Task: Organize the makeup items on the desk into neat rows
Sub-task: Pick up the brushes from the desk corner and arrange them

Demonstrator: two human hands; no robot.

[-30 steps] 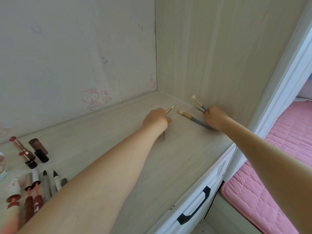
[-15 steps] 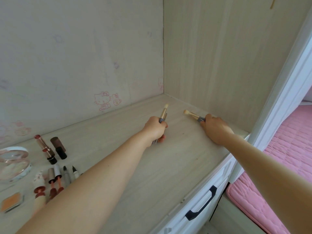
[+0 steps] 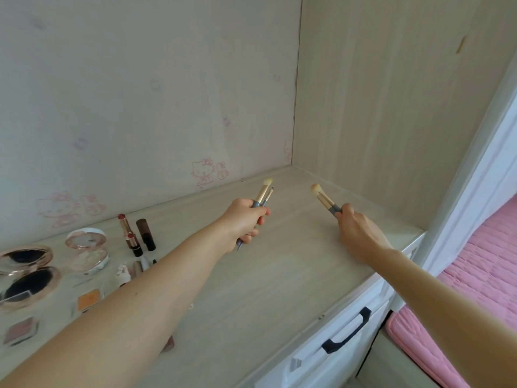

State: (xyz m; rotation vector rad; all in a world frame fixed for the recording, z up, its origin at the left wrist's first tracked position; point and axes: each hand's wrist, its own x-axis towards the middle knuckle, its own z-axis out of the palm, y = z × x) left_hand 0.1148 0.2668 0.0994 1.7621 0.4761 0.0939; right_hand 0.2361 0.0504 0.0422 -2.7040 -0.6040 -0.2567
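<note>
My left hand (image 3: 246, 221) is closed around two grey-handled makeup brushes (image 3: 263, 193), their pale bristles pointing up and away above the desk (image 3: 279, 275). My right hand (image 3: 356, 232) grips two more brushes (image 3: 324, 198) with gold ferrules, bristles angled up to the left. At the left of the desk lie two lipsticks (image 3: 130, 233), a dark lipstick cap (image 3: 145, 233), a round open compact (image 3: 86, 249), a black open compact (image 3: 26, 275), an orange eyeshadow pan (image 3: 88, 299) and a pink one (image 3: 21, 330). My left forearm hides several pencils and tubes.
The desk sits in a corner, with a back wall carrying pink cartoon stickers (image 3: 208, 172) and a wooden side panel (image 3: 391, 107) on the right. Below the front edge is a white drawer with a black handle (image 3: 347, 331). A pink mattress (image 3: 461, 303) lies to the right.
Both hands have lifted their brushes off the desk near the right panel and drawn back toward me. The view has swung left, bringing the compacts and eyeshadows into sight.
</note>
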